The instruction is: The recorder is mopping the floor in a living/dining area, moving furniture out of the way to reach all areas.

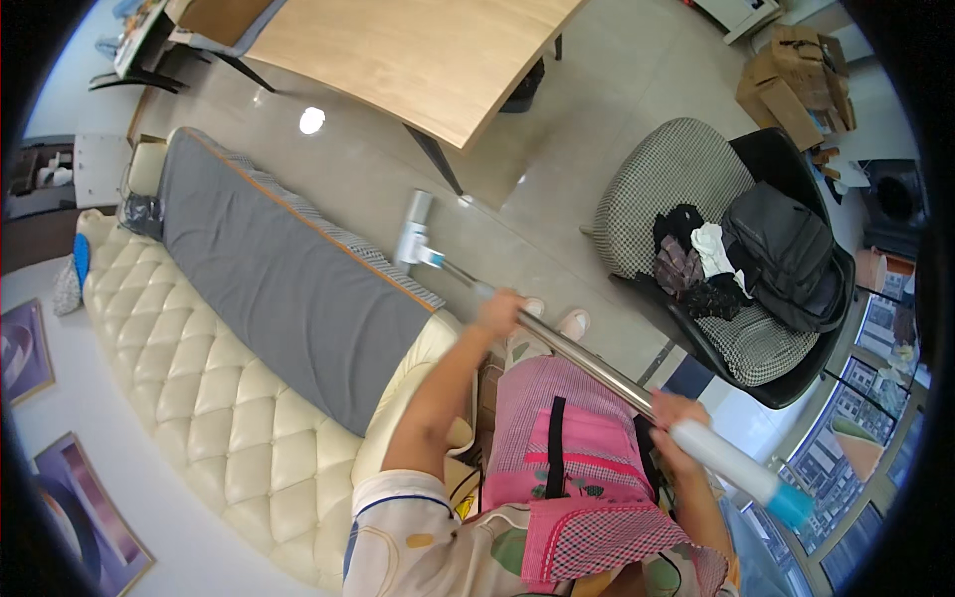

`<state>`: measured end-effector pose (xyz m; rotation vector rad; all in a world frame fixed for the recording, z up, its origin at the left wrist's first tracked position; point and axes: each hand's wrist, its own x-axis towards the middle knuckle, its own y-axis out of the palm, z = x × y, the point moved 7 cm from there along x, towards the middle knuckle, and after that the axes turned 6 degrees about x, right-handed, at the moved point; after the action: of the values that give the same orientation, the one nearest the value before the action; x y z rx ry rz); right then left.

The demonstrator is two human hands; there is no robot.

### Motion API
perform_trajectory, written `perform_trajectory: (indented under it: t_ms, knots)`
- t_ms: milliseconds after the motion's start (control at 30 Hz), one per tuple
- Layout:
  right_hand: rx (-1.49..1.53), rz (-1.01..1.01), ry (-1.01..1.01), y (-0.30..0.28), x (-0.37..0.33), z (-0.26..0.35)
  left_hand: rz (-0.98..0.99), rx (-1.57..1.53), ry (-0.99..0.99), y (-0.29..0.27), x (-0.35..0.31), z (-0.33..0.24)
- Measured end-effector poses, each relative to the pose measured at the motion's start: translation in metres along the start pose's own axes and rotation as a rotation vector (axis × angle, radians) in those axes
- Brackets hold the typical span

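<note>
A flat mop [587, 364] with a metal pole slants across my body. Its pale head [412, 227] rests on the tiled floor beside the sofa's front edge, slightly blurred. Partway down the pole, my left hand [500, 313] is wrapped round it. My right hand [676, 428] closes on the upper pole, just where the thick white grip [731, 463] with its teal end cap begins. Below the pole I wear a pink checked apron [577, 428].
A cream tufted sofa [214, 368] with a grey seat cover [269, 269] lies left. Ahead stands a wooden table [398, 55] on dark legs. At right, a checked armchair [667, 164] holds a black backpack [781, 249] and crumpled clothes [711, 249]. Cardboard boxes [796, 85] sit behind it.
</note>
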<state>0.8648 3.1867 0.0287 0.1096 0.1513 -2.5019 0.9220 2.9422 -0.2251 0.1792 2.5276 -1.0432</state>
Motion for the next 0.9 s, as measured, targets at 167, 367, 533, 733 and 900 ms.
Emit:
perform_trajectory:
  t_ms: [167,367,533,733,900]
  knots:
    - [0.382,0.151,-0.002,0.09,0.043,-0.075,-0.125,0.201,-0.412,-0.013,-0.007,0.146]
    - [0.383,0.093,0.153,0.022,-0.003,-0.067,-0.047,0.182,-0.349,0.05,0.003,0.082]
    - [0.417,0.006,0.178,-0.116,-0.112,-0.082,0.184,0.285,-0.204,0.169,0.003,-0.043]
    - [0.113,0.032,0.084,-0.247,-0.185,-0.041,0.173,0.171,-0.005,0.236,0.01,-0.197]
    - [0.769,-0.607,0.778,-0.383,-0.271,-0.245,-0.28,-0.098,-0.137,0.196,0.055,-0.213]
